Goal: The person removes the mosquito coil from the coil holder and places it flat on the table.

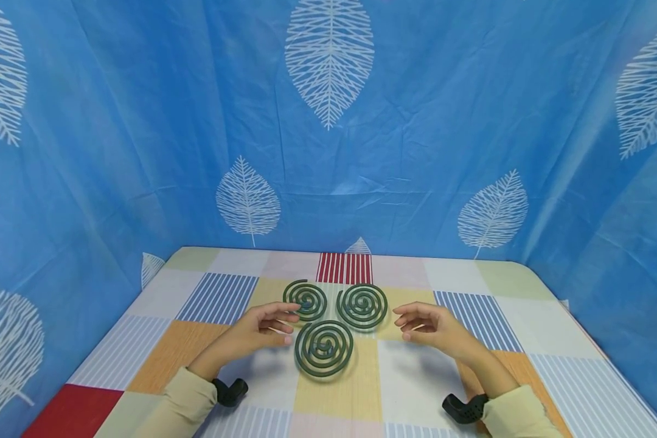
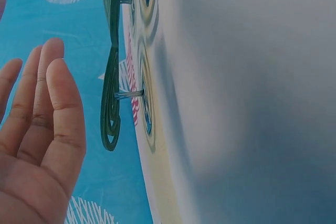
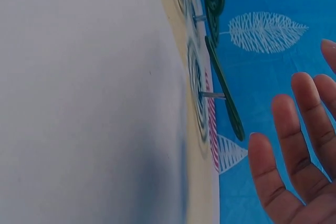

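Three green mosquito coils, each raised on a small metal stand, form a triangle mid-table in the head view: a back left coil (image 1: 305, 302), a back right coil (image 1: 362, 306) and a front coil (image 1: 324, 348). Just left of them hovers my left hand (image 1: 260, 328), fingers loosely bent and holding nothing. My right hand (image 1: 432, 325) hangs on the other side, also relaxed, nearest the back right coil. In the left wrist view a coil (image 2: 109, 100) appears edge-on beside the fingers (image 2: 65, 103). The right wrist view has a tilted coil (image 3: 226, 90) close to the fingertips (image 3: 261, 148).
A patchwork-patterned cloth (image 1: 339, 395) covers the table. Blue curtains (image 1: 416, 121) with white leaf prints surround the back and both sides. Black wrist devices sit below the left (image 1: 230, 392) and right (image 1: 465, 409) wrists.
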Tool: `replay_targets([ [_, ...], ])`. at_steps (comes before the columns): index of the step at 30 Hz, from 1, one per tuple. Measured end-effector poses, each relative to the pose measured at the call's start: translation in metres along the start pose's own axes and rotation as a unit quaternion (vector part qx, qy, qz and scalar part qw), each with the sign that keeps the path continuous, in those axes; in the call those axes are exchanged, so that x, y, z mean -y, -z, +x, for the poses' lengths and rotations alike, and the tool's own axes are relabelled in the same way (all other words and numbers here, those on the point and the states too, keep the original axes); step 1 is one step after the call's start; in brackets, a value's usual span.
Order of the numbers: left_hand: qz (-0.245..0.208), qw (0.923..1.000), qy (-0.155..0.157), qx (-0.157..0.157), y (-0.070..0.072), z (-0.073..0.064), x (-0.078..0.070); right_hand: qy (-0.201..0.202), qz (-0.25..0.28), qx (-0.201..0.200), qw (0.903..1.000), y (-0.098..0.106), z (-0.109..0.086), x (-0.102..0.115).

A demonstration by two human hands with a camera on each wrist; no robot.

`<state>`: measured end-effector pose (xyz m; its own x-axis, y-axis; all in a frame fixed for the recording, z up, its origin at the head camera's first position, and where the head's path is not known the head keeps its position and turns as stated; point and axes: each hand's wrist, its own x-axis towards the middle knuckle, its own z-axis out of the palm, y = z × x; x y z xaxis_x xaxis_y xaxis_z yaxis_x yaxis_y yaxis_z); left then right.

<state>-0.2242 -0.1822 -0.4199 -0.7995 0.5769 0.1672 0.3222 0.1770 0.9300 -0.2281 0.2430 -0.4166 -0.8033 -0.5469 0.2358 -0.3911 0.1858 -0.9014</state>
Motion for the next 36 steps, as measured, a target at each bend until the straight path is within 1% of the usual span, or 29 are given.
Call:
replay_targets([
  [5, -0.002, 1.0, -0.004, 0.006, 0.0, 0.001, 0.002, -0.004, 0.002, 0.015, 0.9999, -0.006, 0.002, 0.0],
  [9, -0.003, 0.9999, 0.006, 0.016, -0.001, 0.0, 0.004, -0.028, 0.009, 0.021, 0.9993, -0.013, 0.002, 0.002],
  [12, 0.009, 0.9995, 0.019, 0.021, -0.001, -0.001, 0.003, -0.045, 0.012, 0.022, 0.9987, -0.018, 0.003, 0.002],
  [16, 0.038, 0.9985, 0.029, 0.027, -0.001, -0.002, 0.001, -0.046, 0.018, 0.026, 0.9985, -0.024, 0.003, 0.001],
  [20, 0.069, 0.9965, 0.034, 0.035, 0.0, -0.003, 0.0, -0.031, 0.029, 0.038, 0.9984, -0.03, 0.005, -0.002],
  [23, 0.083, 0.9951, 0.035, 0.041, 0.0, -0.003, 0.001, -0.02, 0.034, 0.051, 0.9979, -0.035, 0.007, -0.003],
  [25, 0.089, 0.9944, 0.036, 0.045, -0.001, -0.004, 0.001, -0.021, 0.038, 0.058, 0.9974, -0.038, 0.009, -0.003],
  [30, 0.099, 0.9924, 0.053, 0.049, -0.003, -0.003, 0.0, -0.037, 0.033, 0.071, 0.9962, -0.044, 0.012, 0.0],
  [36, 0.107, 0.9906, 0.064, 0.056, -0.005, -0.002, 0.0, -0.063, 0.024, 0.081, 0.9944, -0.05, 0.019, 0.004],
])
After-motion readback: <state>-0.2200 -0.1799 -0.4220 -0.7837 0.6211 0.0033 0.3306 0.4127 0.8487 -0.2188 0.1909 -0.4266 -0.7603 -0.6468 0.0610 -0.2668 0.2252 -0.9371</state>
